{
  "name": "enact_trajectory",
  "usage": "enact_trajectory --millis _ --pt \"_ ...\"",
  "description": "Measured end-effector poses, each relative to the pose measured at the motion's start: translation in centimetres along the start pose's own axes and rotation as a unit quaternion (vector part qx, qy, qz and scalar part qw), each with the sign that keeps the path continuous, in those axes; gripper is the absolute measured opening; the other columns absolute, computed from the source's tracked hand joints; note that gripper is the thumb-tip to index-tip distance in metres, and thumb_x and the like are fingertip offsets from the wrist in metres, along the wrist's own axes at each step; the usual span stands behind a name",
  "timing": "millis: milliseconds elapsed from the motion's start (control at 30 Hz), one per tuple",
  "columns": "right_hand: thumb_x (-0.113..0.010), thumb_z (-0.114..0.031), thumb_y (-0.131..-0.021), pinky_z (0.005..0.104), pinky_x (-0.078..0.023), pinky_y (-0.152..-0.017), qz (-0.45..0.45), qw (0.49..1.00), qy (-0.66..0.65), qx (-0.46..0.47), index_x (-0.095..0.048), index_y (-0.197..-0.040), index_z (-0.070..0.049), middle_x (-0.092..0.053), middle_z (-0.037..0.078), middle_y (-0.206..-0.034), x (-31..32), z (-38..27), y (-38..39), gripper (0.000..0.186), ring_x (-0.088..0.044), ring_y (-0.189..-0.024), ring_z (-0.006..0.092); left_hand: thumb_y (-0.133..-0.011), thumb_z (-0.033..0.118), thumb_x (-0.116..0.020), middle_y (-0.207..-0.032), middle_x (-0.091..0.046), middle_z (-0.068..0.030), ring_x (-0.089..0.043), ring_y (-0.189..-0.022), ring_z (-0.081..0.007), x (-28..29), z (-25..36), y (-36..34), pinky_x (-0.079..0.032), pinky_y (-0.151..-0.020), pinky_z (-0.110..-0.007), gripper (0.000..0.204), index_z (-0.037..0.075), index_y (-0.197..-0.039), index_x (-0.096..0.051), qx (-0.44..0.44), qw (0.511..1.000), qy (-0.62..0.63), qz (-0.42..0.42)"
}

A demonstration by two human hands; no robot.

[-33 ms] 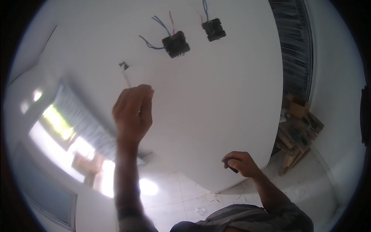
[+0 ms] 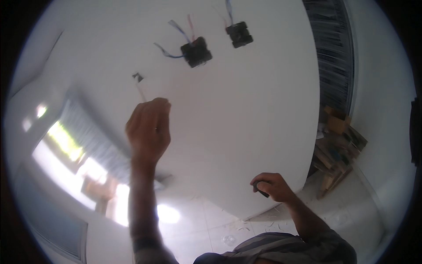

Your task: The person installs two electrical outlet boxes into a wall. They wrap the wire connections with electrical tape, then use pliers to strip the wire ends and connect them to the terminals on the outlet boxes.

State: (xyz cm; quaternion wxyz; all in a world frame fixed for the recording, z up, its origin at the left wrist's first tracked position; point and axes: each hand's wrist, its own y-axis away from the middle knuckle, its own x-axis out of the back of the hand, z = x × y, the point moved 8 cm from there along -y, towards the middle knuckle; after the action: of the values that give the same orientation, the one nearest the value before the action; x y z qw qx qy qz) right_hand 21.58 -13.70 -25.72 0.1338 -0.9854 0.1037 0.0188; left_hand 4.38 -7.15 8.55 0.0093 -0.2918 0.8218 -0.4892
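My left hand is raised against the white wall, fingers closed on a thin white cable. That cable comes out of a small square hole just above the hand; its lower end is hidden behind my fingers. Lower down at the right, my right hand is curled around a small dark object, too hidden to name. Up the wall sit two black square electrical fittings, one with blue and red wires sticking out, the other to its right with similar wires.
Right of the wall's edge, an open cardboard box and wood pieces are piled on the floor. Scraps litter the tiles by the wall's foot. A bright window lies at the left.
The whole view has shifted slightly, so the fittings and hole appear a little further left and lower. Both hands keep their grips.
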Motion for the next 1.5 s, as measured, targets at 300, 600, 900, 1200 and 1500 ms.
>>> enact_trajectory --millis 300,600,900,1200,1500 --pt "-0.058 -0.019 -0.1 0.0296 -0.053 -0.073 0.036 0.999 -0.04 -0.007 -0.073 -0.107 0.002 -0.074 0.009 -0.089 2.8 0.0 -0.2 0.026 -0.067 -0.08 0.0133 -0.087 0.003 -0.078 -0.091 -0.076 -0.008 -0.069 -0.075 -0.0142 -0.9 -3.6 1.3 -0.051 -0.064 -0.026 0.019 0.005 -0.105 -0.076 0.163 0.973 0.14 -0.085" --pt "-0.055 -0.022 -0.098 0.0285 -0.049 -0.066 0.06 0.99 -0.131 -0.009 -0.072 -0.105 0.004 -0.073 0.01 -0.085 4.6 2.5 -0.5 0.033 -0.063 -0.073 0.0125 -0.088 -0.001 -0.076 -0.093 -0.075 -0.0133 -0.072 -0.085 -0.0178 0.1 -3.6 2.6 -0.057 -0.07 -0.029 0.014 -0.001 -0.102 -0.073 0.164 0.97 0.175 -0.033" --pt "-0.06 -0.034 -0.098 0.0289 -0.049 -0.062 0.058 0.988 -0.14 -0.016 -0.072 -0.103 0.006 -0.073 0.014 -0.082 3.9 3.8 -1.2 0.042 -0.064 -0.069 0.0149 -0.099 0.011 -0.068 -0.097 -0.076 -0.0159 -0.074 -0.089 -0.0228 1.2 -5.2 5.5 -0.06 -0.08 -0.034 0.019 -0.004 -0.11 -0.069 0.261 0.931 0.25 0.059" --pt "-0.071 -0.01 -0.089 0.0337 -0.055 -0.077 0.051 0.977 -0.204 -0.025 -0.063 -0.113 0.002 -0.075 0.017 -0.099 2.4 3.4 -1.4 0.027 -0.068 -0.087 0.0173 -0.097 0.003 -0.066 -0.11 -0.075 -0.016 -0.072 -0.102 -0.0242 3.7 -3.5 7.3 -0.059 -0.085 -0.035 0.018 -0.004 -0.113 -0.07 0.27 0.953 0.111 0.084" --pt "-0.084 -0.016 -0.083 0.0381 -0.056 -0.083 0.093 0.967 -0.235 -0.018 -0.055 -0.106 -0.004 -0.073 0.023 -0.104 4.1 4.2 -1.7 0.039 -0.071 -0.095 0.0246 -0.075 0.0 -0.084 -0.118 -0.072 -0.0117 -0.069 -0.1 -0.0245 0.3 -2.1 7.2 -0.059 -0.08 -0.035 0.031 0.008 -0.104 -0.076 -0.012 0.99 -0.018 -0.136"
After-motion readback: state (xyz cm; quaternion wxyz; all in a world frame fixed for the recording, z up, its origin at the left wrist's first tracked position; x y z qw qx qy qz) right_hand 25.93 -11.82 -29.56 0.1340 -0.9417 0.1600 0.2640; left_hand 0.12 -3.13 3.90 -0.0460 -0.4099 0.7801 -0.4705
